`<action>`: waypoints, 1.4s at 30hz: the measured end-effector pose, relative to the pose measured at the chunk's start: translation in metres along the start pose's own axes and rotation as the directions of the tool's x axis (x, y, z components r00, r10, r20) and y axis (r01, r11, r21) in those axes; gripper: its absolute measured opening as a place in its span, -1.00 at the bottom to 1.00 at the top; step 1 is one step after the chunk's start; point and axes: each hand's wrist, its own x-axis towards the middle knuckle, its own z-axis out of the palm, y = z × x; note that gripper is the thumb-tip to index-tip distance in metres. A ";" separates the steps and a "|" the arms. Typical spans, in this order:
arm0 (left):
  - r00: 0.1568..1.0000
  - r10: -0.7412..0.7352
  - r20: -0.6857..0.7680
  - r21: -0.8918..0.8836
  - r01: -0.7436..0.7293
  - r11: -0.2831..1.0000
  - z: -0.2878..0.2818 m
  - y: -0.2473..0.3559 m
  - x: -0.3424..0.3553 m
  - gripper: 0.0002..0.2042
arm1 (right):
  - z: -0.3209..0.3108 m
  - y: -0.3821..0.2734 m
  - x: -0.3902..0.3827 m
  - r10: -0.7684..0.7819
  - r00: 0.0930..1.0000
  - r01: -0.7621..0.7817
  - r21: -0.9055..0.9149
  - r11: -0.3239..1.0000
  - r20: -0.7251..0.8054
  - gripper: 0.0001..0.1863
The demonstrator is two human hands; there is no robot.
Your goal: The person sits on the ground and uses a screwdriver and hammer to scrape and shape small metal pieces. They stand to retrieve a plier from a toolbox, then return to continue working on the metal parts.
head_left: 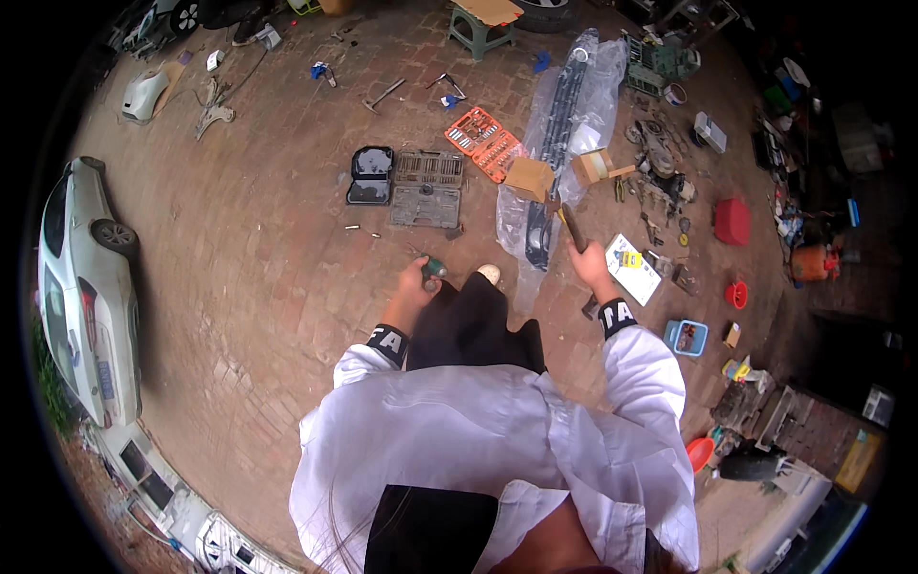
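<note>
My left hand [413,284], in front of my dark trousers, is closed around a small dark-green rounded object [434,267] with a pale metallic end; its exact kind is unclear. With my right hand [589,265] I grip the handle of a hammer [572,228], its head pointing away from me. Beyond the hammer head lies a cardboard box [528,179], beside a long dark car trim strip [538,236] in clear plastic wrap. A white box [635,278] with a yellow packet on it lies right of my right hand.
Ahead on the brick ground lie an orange socket set [485,143], a grey tool case [426,187] and a black case [370,175]. Metal parts [660,158], a red container [732,221] and a blue basin [687,338] stand right. A white car [91,287] is parked left.
</note>
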 end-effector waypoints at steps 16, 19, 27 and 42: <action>0.970 0.125 -0.210 -0.431 -0.206 0.879 -0.111 -0.023 -0.037 -0.82 | 0.010 -0.169 0.231 -0.186 0.967 0.205 0.095 0.974 -0.175 -0.47; 0.977 0.063 -0.204 -0.405 -0.142 0.903 -0.121 -0.025 -0.028 -0.71 | 0.008 -0.073 0.179 -0.086 0.979 0.117 0.160 0.980 -0.187 -0.52; 0.988 -0.005 -0.157 -0.086 -0.008 0.996 -0.038 -0.024 -0.003 -0.76 | -0.056 0.197 -0.041 0.561 0.794 -0.576 0.007 0.818 -0.236 -0.62; 0.999 -0.027 -0.024 0.390 0.034 0.920 0.279 -0.237 0.047 -0.82 | -0.091 0.458 -0.367 0.976 0.158 -0.754 0.619 0.217 -0.150 -0.55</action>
